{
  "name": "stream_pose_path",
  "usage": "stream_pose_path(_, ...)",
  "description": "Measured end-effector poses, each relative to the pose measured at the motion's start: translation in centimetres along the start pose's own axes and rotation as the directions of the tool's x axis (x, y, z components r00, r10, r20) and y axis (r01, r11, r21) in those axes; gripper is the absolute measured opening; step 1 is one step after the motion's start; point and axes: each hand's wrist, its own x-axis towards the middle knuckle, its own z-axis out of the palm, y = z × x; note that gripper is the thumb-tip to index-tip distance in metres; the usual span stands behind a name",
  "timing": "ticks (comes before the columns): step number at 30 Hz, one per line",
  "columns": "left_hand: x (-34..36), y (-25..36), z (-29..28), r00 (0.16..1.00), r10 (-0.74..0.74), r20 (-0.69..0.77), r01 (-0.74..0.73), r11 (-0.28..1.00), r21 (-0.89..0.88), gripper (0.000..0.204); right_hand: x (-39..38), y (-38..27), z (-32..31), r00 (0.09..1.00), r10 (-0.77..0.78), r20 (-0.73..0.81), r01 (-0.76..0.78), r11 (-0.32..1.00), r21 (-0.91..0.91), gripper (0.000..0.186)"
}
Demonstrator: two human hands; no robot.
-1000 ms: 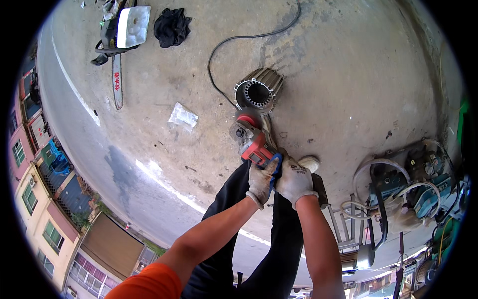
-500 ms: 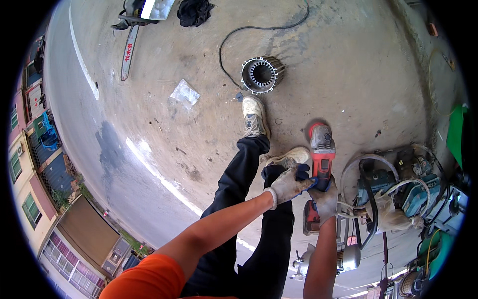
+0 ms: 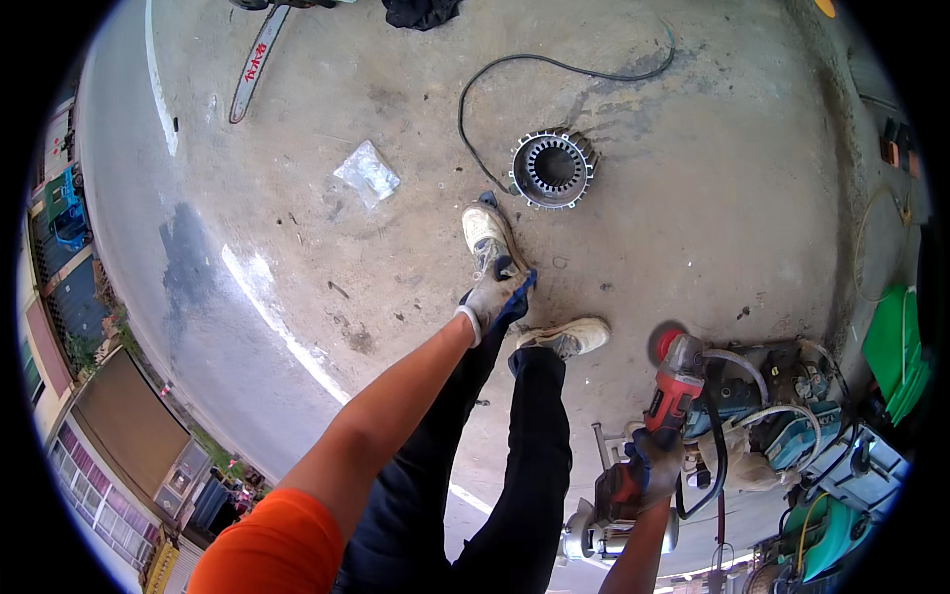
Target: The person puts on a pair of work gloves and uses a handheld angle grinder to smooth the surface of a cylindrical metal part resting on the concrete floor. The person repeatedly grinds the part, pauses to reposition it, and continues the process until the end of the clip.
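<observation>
My right hand (image 3: 657,465), in a grey and blue work glove, is wrapped round the grip of a red and black cordless angle grinder (image 3: 676,391). The grinder's red guarded head points up and away, and its battery end lies beside my wrist. My left hand (image 3: 501,294), gloved the same way, hangs over my forward shoe with its fingers loosely apart and nothing seen in them. Beyond that shoe a finned metal motor housing (image 3: 584,163) stands on the concrete, its toothed round opening facing up. A dark cable (image 3: 465,124) runs close by it.
A clear plastic bag (image 3: 368,174) lies left of the housing. At the far left are a chainsaw bar (image 3: 259,64) and a black cloth (image 3: 421,10). Power tools and hoses (image 3: 802,416) crowd the right, near a green sheet (image 3: 896,351). A silver motor-like machine (image 3: 584,535) sits by my right forearm.
My left hand has come away from the grinder and moved left over my shoe. My right hand has carried the grinder right and nearer to me, tilting it. The view has shifted.
</observation>
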Motion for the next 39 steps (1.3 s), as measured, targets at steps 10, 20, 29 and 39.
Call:
stream_pose_path(10,14.4,15.6,-2.8,0.989,0.142,-0.05,-0.04,0.569,0.821,0.059,2.3,-4.2,10.4,0.995,-0.044,-0.086,0.08,0.874,0.48,0.042)
stream_pose_path(20,9.1,26.2,7.1,0.981,0.192,0.039,-0.095,0.293,0.951,0.047,3.0,-2.6,12.3,0.999,0.047,-0.016,-0.026,0.772,0.635,0.051)
stream_pose_path(29,8.5,27.7,10.5,0.969,0.246,-0.014,-0.022,0.142,0.99,0.047,3.9,0.0,9.6,0.997,0.043,-0.062,0.009,0.748,0.664,0.033)
stream_pose_path(39,8.3,26.9,12.1,0.954,0.301,0.002,-0.042,0.126,0.991,0.055,4.7,1.0,8.1,0.998,0.026,-0.058,0.024,0.688,0.725,0.029)
